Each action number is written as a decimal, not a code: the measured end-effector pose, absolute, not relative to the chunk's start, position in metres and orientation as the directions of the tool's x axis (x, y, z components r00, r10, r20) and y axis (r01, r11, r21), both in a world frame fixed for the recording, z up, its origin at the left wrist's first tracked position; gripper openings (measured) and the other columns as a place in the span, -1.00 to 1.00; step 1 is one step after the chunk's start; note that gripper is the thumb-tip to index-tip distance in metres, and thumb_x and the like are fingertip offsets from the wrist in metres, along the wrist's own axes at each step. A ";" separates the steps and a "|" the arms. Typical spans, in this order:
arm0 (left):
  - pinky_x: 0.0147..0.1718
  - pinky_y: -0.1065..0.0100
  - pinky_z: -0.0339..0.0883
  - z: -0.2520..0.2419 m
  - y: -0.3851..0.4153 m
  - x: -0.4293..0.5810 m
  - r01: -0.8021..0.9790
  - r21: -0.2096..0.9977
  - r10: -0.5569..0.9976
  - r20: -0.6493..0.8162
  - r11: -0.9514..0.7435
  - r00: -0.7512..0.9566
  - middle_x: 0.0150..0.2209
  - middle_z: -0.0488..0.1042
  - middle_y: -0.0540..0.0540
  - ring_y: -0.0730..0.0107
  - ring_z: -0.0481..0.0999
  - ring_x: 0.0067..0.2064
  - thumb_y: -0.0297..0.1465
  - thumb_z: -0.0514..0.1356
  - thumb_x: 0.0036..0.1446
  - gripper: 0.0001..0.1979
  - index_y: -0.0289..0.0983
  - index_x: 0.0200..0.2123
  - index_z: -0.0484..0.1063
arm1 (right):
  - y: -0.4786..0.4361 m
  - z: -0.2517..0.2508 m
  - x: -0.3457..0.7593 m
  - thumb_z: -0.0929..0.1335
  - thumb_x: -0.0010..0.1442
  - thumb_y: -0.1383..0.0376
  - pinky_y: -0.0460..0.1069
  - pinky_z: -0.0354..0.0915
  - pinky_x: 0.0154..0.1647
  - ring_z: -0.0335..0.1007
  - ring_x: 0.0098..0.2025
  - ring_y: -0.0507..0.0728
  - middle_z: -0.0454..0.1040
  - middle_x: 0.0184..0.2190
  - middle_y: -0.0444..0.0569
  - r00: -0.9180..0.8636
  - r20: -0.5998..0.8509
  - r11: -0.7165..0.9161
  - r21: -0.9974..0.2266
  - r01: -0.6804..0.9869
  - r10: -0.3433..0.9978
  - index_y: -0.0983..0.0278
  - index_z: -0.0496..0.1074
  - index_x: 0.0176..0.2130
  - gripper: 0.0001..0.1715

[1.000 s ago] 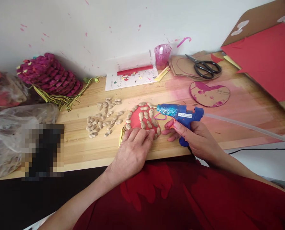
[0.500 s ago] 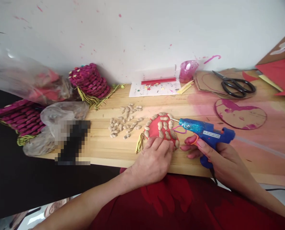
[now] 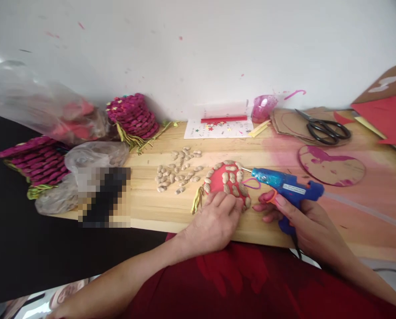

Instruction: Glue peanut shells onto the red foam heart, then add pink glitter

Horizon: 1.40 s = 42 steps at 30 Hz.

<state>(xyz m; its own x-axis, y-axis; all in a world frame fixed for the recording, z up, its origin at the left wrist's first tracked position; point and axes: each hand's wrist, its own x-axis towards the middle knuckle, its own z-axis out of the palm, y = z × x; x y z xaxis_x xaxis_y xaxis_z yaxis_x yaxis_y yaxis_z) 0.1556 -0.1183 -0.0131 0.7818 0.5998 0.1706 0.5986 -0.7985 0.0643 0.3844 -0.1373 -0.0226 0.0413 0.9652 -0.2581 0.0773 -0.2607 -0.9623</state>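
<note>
A red cutout (image 3: 216,179) lies on the wooden table with rows of peanuts (image 3: 232,178) on it, a yellow tassel (image 3: 196,200) at its left and a purple cord loop (image 3: 252,183) at its right. My left hand (image 3: 216,219) grips the cutout's near edge with curled fingers, hiding that part. In my right hand (image 3: 300,219) is a blue hot glue gun (image 3: 284,184), a finger at its orange trigger. The metal nozzle points left, close to the peanuts at the cutout's upper right edge. Loose peanuts (image 3: 176,178) are scattered to the left.
Black scissors (image 3: 329,133) rest on cardboard at the back right, behind a heart-shaped cardboard piece (image 3: 334,166). A pink-stained cup (image 3: 263,108) and a paper sheet with small stars (image 3: 191,131) stand by the wall. Purple peanut crafts (image 3: 136,117) and plastic bags (image 3: 84,155) crowd the left.
The camera view has shifted slightly, moving the scene a little down. Both hands keep their places at the cutout, and the glue gun's nozzle stays near its upper right edge.
</note>
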 end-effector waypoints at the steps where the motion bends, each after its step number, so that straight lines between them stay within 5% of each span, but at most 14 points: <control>1: -0.05 0.10 0.40 -0.014 -0.118 0.153 0.600 0.102 0.608 0.176 -0.794 0.774 -0.15 0.46 -0.24 0.12 0.46 -0.09 -0.49 -0.01 0.38 -0.64 -0.42 0.17 0.36 | -0.137 -0.021 0.383 0.45 0.16 -0.14 0.11 0.54 -0.29 0.59 -0.38 0.21 0.68 -0.33 0.04 0.031 -0.259 -0.260 -0.964 0.055 0.965 0.18 0.62 -0.25 -0.53; 6: -0.02 0.08 0.42 -0.021 -0.114 0.138 0.534 0.253 0.591 0.359 -0.807 0.722 -0.07 0.48 -0.26 0.15 0.47 -0.04 -0.65 -0.05 0.29 -0.49 -0.38 0.29 0.24 | -0.139 -0.020 0.381 0.42 0.25 -0.06 0.00 0.49 -0.29 0.60 -0.35 0.12 0.69 -0.27 0.00 -0.016 -0.234 -0.235 -0.971 -0.038 0.972 0.21 0.57 -0.20 -0.60; 12: 0.04 0.04 0.43 -0.022 -0.115 0.130 0.566 0.213 0.594 0.451 -0.797 0.666 -0.03 0.49 -0.27 0.15 0.48 0.00 -0.73 0.00 0.16 -0.43 -0.36 0.23 0.31 | -0.140 -0.020 0.380 0.42 0.27 -0.03 -0.01 0.49 -0.30 0.60 -0.31 0.13 0.67 -0.27 -0.01 -0.036 -0.197 -0.199 -0.976 -0.093 0.980 0.21 0.55 -0.20 -0.63; 42: -0.19 0.16 0.37 -0.013 -0.114 0.151 0.570 0.012 0.548 0.293 -0.822 0.784 -0.25 0.47 -0.17 0.16 0.44 -0.19 -0.48 -0.03 0.41 -0.70 -0.43 0.03 0.43 | -0.140 -0.015 0.384 0.47 0.17 -0.07 0.01 0.52 -0.28 0.57 -0.34 0.20 0.68 -0.29 0.10 0.022 -0.301 -0.301 -0.953 0.020 0.953 0.15 0.66 -0.27 -0.63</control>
<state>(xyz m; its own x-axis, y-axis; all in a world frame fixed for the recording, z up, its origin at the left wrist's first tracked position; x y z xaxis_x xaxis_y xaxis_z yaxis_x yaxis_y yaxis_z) 0.1505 -0.1143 -0.0130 0.7835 0.5479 0.2931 0.5700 -0.8215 0.0118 0.3842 -0.1405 -0.0148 0.0224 0.9534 -0.3007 0.0200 -0.3012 -0.9534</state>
